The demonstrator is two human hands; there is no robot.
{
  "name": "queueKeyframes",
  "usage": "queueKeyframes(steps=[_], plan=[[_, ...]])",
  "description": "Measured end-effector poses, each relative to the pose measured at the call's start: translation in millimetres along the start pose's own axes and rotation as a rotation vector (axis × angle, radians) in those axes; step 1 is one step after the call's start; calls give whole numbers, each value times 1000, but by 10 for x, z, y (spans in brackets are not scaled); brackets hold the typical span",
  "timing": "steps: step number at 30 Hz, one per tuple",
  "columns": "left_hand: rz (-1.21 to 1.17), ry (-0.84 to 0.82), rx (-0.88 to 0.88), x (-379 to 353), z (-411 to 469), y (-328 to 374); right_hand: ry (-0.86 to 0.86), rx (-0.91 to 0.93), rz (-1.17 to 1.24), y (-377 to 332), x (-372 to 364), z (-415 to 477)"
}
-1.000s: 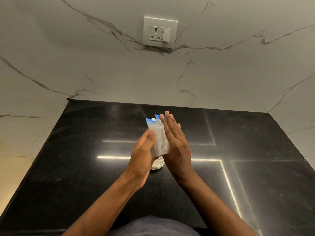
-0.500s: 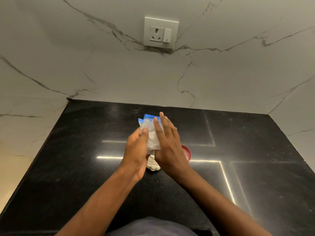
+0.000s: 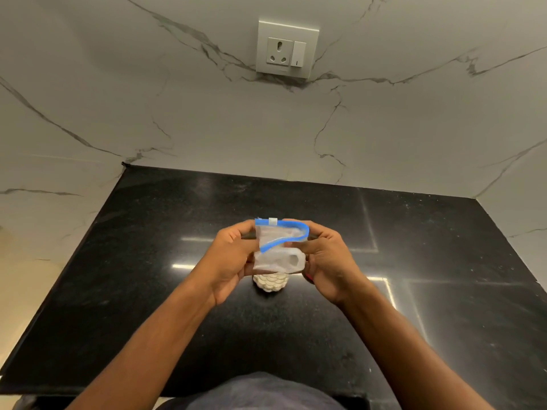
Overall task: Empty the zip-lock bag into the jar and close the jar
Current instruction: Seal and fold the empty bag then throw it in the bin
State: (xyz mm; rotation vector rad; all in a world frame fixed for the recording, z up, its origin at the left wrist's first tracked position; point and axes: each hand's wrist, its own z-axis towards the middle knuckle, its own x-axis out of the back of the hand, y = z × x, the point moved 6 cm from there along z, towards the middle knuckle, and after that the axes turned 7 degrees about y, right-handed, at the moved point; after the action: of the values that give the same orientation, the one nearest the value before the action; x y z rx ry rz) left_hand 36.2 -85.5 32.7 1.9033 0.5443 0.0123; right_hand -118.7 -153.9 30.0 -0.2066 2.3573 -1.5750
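Observation:
A clear zip-lock bag (image 3: 278,250) with a blue zip strip and a white slider is held up over the black counter. My left hand (image 3: 231,258) pinches its left side and my right hand (image 3: 328,258) grips its right side; the blue strip curls open at the top. Directly below the bag stands a small white textured jar (image 3: 270,283), only its lower part showing. A sliver of the red lid (image 3: 308,276) peeks out beside my right palm.
The black polished counter (image 3: 148,291) is bounded by marble walls at the back and both sides. A wall socket with a switch (image 3: 287,48) sits high on the back wall. My dark clothing shows at the bottom edge.
My hands were pressed flat against the upright bag; now they have spread apart, each gripping one side, and the bag's blue top is pulled open above the jar.

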Motion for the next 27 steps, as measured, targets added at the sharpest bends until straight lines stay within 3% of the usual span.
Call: queueKeyframes(steps=[4,7,11,15,20,24,27], plan=[[-161,-25,148,39,7,-85,26,10,4,52,17,17],[-215,-141,148,41,-16,-133,78,39,1,70,70,45],[267,-251,-97,84,-47,-191,43,1,-58,102,82,28],[399,-108,-294,127,-104,-74,-41,-109,-34,149,26,16],[432,156,-365,399,-195,63,-305,-185,18,195,-126,-89],[488,259,-360,655,-368,70,-335,-35,-199,166,-324,-136],[446,292,-326,873,-554,15,-336,16,-222,235,-600,-170]])
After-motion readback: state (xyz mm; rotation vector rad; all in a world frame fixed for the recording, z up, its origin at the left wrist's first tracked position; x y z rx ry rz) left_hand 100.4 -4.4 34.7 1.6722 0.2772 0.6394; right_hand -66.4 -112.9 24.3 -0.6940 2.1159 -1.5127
